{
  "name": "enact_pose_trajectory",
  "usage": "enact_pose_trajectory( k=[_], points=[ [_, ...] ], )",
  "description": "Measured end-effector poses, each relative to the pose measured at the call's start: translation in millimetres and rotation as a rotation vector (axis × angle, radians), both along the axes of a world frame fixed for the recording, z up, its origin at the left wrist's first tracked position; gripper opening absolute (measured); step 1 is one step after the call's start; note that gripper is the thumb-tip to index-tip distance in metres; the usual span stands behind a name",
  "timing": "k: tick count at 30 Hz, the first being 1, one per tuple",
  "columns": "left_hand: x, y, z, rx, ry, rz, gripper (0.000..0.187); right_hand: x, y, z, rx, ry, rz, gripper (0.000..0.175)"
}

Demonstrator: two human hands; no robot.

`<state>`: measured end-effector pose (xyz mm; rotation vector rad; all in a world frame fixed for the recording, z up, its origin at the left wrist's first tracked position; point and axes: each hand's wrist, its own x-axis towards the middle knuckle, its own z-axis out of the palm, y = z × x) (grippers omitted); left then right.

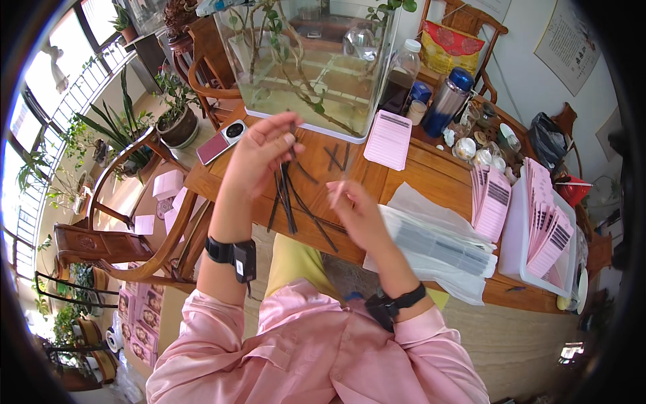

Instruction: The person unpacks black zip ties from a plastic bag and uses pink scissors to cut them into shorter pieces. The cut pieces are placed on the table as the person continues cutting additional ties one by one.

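Note:
Raised over the wooden table, my left hand (267,149) grips a thin dark strip (304,173) between thumb and fingers. Below it, a bunch of long dark strips (286,202) fans out towards the table's near edge. To the right, my right hand (353,209) is blurred, its fingers curled; whether it holds anything is unclear. Several short dark strips (333,155) lie on the tabletop beyond the hands. A pink card (387,140) with dark strips across its top lies near the glass tank. Clear packets of dark strips (434,247) rest on white wrapping right of my right hand.
A large glass tank (313,76) with water and plant stems stands at the back. A phone (221,142) lies left of it. A bottle of dark liquid (401,76) and a blue flask (446,103) stand right. Pink cards (489,202) lie beside a white bin (509,252) holding more.

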<state>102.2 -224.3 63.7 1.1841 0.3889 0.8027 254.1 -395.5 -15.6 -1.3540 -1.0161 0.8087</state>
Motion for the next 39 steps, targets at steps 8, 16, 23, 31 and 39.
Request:
enact_pose_trajectory(
  k=[8, 16, 23, 31, 39],
  points=[
    [21, -77, -24, 0.133, 0.193, -0.253, 0.051, 54, -56, 39, 0.105, 0.299, 0.267, 0.039],
    [37, -112, -41, 0.077, 0.078, -0.483, 0.062, 44, -88, 39, 0.108, 0.289, 0.285, 0.034],
    [41, -109, -33, -0.049, 0.013, -0.497, 0.045, 46, -106, 40, 0.061, 0.121, 0.333, 0.033],
    [41, -110, -15, 0.079, 0.169, -0.455, 0.042, 52, -112, 35, 0.083, 0.161, 0.392, 0.023],
    [37, -105, 3, 0.212, 0.271, -0.58, 0.043, 95, -123, 38, -0.224, 0.102, 0.647, 0.016]
  ],
)
